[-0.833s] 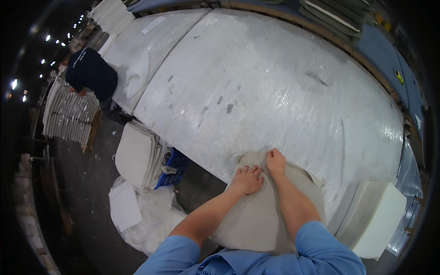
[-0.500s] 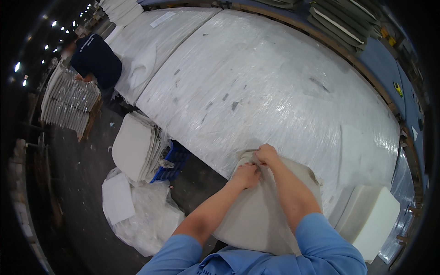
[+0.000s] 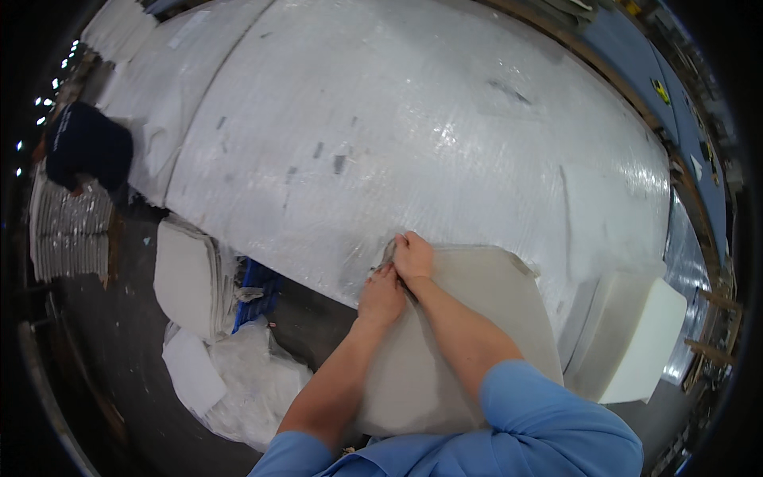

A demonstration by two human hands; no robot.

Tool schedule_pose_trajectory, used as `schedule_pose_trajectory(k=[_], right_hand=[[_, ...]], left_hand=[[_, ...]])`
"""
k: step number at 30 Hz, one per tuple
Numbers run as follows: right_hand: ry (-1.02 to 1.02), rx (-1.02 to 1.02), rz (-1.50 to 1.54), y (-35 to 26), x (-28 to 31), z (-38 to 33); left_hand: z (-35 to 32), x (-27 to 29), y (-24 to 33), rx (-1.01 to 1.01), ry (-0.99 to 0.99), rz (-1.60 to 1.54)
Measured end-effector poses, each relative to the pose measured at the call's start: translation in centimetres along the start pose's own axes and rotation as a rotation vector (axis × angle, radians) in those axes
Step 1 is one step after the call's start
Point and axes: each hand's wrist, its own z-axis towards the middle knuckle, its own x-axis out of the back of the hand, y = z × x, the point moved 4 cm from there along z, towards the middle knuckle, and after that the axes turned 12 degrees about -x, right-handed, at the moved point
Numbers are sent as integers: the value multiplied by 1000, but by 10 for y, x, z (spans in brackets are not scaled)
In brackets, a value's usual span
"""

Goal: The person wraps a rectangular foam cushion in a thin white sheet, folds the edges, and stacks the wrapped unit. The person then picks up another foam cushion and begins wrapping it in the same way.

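Note:
A beige fabric-covered cushion (image 3: 469,334) lies in front of me, partly on the plastic-covered table (image 3: 381,135) and reaching back to my body. At its far left corner, my right hand (image 3: 414,258) has its fingers closed on the gathered edge of the fabric. Just nearer, my left hand (image 3: 382,296) is closed on the same corner, its fingers pressed to the edge. The two hands touch or nearly touch. What lies under the fingertips is hidden.
To the right stands a white foam block (image 3: 644,342). On the left are a stack of pale pads (image 3: 187,278), a blue crate (image 3: 258,294) and a clear plastic bag (image 3: 254,381). Farther left, a person in a dark shirt (image 3: 89,147) bends over another stack (image 3: 71,226).
My view has turned and shifted, so the surroundings sit farther left. Both hands have moved to the cushion's left corner, and its far edge now lies flatter.

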Motion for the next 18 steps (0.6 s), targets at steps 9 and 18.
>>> schedule_pose_trajectory(k=[9, 18], right_hand=[[-114, 45, -2, -8, 5, 3], [-862, 521, -560, 33, 154, -54]], left_hand=[[9, 7, 5, -5, -69, 84], [12, 14, -2, 35, -168, 57]])
